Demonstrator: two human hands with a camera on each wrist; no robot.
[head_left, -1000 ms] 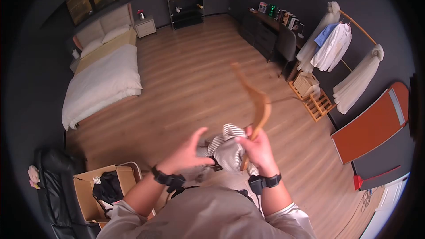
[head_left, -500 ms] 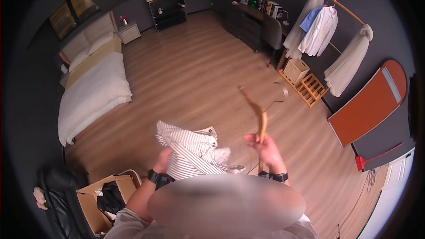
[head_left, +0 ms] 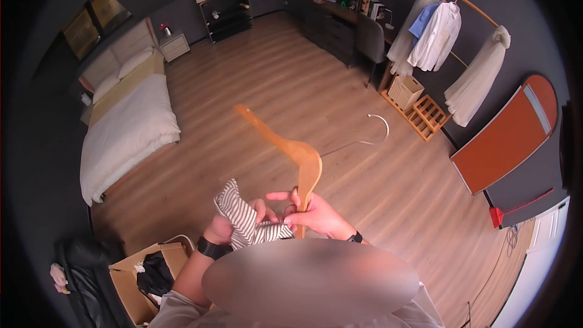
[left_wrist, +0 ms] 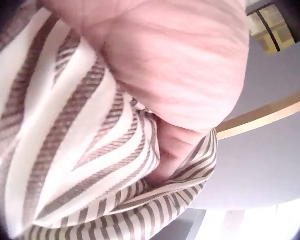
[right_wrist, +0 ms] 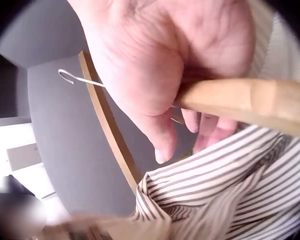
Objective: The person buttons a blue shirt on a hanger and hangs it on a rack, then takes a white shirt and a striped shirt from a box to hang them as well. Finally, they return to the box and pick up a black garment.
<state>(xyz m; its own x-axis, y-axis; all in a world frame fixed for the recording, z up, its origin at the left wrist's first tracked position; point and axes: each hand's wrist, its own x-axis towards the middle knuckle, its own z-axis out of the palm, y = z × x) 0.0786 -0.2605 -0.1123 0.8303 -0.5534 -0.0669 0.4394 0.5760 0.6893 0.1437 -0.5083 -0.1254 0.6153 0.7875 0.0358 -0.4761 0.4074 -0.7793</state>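
Observation:
My left hand (head_left: 220, 229) grips a brown-and-white striped shirt (head_left: 243, 218), its cloth bunched up over the fingers. In the left wrist view the striped cloth (left_wrist: 75, 135) lies folded against the palm, and a finger dips into a fold. My right hand (head_left: 325, 215) holds a wooden clothes hanger (head_left: 310, 167) by one arm; its other arm points away to the upper left and its metal hook (head_left: 386, 129) to the right. In the right wrist view the hanger arm (right_wrist: 260, 97) crosses under the palm, close over the shirt (right_wrist: 215, 175). The shirt's lower part is hidden by a blurred patch.
A cardboard box (head_left: 124, 276) with dark clothes stands at the lower left, by a black leather seat (head_left: 88, 285). At the upper right a clothes rack (head_left: 470, 5) carries shirts, with a wooden slatted base (head_left: 428, 115). A bed (head_left: 133, 109) stands on the left.
The hanger has swung from the right to the middle, in front of the shirt. The shirt, spread out half a second ago, is now bunched in the left hand, and both hands have come close together.

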